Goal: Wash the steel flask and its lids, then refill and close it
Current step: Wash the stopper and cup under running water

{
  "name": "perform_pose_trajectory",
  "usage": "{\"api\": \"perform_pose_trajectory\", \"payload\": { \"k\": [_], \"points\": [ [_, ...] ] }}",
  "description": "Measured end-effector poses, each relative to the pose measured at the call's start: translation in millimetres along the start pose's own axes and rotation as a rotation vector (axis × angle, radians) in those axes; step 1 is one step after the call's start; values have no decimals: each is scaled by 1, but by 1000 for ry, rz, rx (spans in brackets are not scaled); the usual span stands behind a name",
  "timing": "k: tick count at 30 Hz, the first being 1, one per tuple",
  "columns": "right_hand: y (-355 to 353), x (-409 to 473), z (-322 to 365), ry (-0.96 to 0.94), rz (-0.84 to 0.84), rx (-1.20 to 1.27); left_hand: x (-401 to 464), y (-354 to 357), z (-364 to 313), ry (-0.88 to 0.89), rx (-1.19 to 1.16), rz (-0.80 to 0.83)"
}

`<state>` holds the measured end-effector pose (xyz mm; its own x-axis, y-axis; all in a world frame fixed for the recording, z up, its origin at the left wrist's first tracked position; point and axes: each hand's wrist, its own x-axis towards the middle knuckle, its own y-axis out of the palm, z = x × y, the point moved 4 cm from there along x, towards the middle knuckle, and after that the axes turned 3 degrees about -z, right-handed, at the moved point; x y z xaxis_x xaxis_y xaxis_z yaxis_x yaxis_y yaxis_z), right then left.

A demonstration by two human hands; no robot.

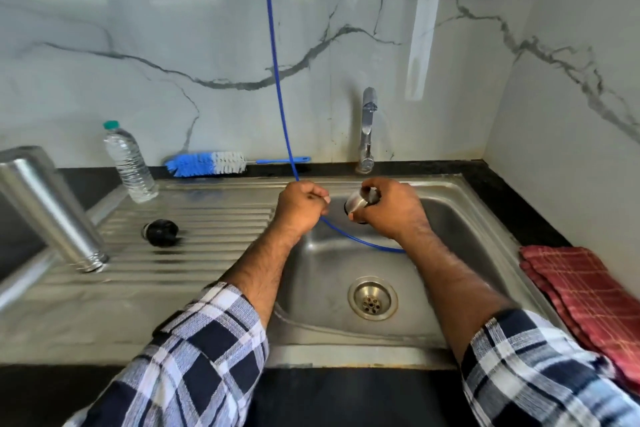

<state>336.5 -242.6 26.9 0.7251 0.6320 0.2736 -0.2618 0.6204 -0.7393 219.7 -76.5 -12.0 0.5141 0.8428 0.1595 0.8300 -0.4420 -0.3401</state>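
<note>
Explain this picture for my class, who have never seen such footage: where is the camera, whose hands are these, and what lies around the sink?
There is one picture, from a camera worn on a person's head, looking down. The left hand grips a thin blue hose. The right hand holds a small steel cup-shaped lid over the steel sink. On the ribbed draining board stand a tall steel flask and a clear plastic water bottle; a black inner lid lies there.

blue hose crossing basin, drain side open
</note>
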Motion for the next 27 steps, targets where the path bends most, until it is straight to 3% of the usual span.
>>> {"api": "perform_pose_trajectory", "payload": {
  "k": [4, 10, 13, 14, 15, 17, 19, 24, 27],
  "points": [
    [-17, -8, 29, -79, -21, -34, -17, -35, -32, 134, 59, -23],
    [-79, -8, 94, -232, -270, 109, -25, -96, -109, 408, 64, -269],
    [-71, -27, 96, -271, -383, 237, -40, -103, -102, 447, 58, -383],
    [-58, -34, 88, -266, -380, 223, -46, -97, -87, 423, 116, -356],
    [-40, -40, 78, -232, -305, 151, -54, -87, -67, 376, 226, -261],
    [-2, -52, 53, -100, 6, -42, -68, -70, -28, 246, 443, -2],
    [12, -58, 37, -49, 142, -99, -72, -72, -12, 199, 439, 36],
    [-23, -32, 77, -199, -27, -79, -54, -111, -59, 291, 229, -110],
    [-44, -30, 104, -222, -247, 152, -54, -130, -80, 458, 115, -407]
  ]
}}
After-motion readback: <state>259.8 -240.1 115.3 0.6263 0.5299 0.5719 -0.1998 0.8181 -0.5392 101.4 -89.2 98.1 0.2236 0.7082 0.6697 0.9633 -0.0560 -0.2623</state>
